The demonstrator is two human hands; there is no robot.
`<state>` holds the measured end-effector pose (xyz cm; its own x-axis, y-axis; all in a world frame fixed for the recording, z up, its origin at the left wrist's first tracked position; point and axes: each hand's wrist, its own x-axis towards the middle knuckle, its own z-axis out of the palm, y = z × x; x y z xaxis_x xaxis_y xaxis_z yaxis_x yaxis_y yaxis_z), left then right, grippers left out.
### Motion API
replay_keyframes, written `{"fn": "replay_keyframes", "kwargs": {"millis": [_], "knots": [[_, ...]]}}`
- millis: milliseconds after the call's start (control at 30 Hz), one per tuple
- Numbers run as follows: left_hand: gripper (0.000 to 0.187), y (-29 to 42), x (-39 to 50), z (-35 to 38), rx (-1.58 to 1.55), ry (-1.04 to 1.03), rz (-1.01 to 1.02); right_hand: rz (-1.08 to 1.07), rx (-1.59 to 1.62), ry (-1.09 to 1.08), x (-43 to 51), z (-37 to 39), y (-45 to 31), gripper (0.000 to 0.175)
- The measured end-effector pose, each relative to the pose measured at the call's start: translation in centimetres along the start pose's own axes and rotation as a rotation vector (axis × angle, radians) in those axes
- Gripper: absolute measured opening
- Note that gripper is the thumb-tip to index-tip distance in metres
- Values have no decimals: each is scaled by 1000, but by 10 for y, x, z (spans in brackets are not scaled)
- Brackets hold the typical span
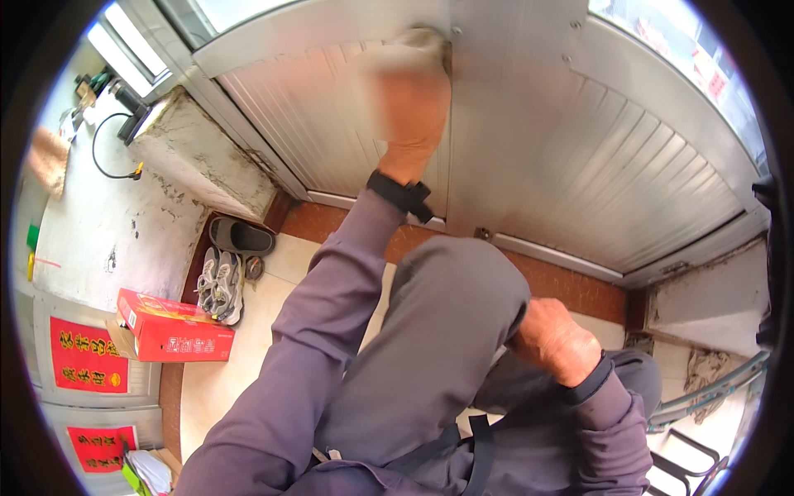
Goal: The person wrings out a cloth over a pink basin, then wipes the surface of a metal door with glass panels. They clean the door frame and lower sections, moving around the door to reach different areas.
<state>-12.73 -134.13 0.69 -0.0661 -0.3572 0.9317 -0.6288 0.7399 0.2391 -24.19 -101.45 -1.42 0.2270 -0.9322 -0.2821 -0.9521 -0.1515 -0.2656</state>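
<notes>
My left hand [412,102] is raised in front of a ribbed metal double door [515,136], at the seam between its two leaves. It is blurred, and a pale, blurred thing [422,43] shows at its fingers; I cannot tell what that is or how the fingers close on it. My right hand [555,341] rests beside my bent knee in grey trousers [456,297]. Its fingers are hidden behind the knee, so whether they hold anything is not visible. Both wrists wear dark bands.
Shoes [220,282] and a dark slipper [242,237] lie by the left wall, near a red cardboard box [180,328]. A black cable lock [127,173] hangs on a white ledge. Metal-framed furniture [688,456] stands at lower right.
</notes>
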Motion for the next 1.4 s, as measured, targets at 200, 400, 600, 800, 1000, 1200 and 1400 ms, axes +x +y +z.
{"fn": "replay_keyframes", "kwargs": {"millis": [200,400,600,800,1000,1200,1400], "knots": [[47,-5,-90,23,-178,39,154,-64,5,94,-1,6,-10,8],[55,-33,-204,6,-231,-569,-171,-1,27,-50,0,0,-5,19],[45,-1,-143,-23,-533,-405,-61,-74,0,136,-4,6,-2,6],[35,53,-65,10,-345,-185,448,-5,-72,-36,-7,7,-9,7],[43,12,-171,29,-293,-320,508,-10,-92,-46,-16,3,-12,9],[48,-62,-286,8,-181,-914,89,-2,-112,-73,-24,5,-10,11],[53,-62,-246,-27,-186,-617,-255,9,-58,-19,-24,2,-11,9]]}}
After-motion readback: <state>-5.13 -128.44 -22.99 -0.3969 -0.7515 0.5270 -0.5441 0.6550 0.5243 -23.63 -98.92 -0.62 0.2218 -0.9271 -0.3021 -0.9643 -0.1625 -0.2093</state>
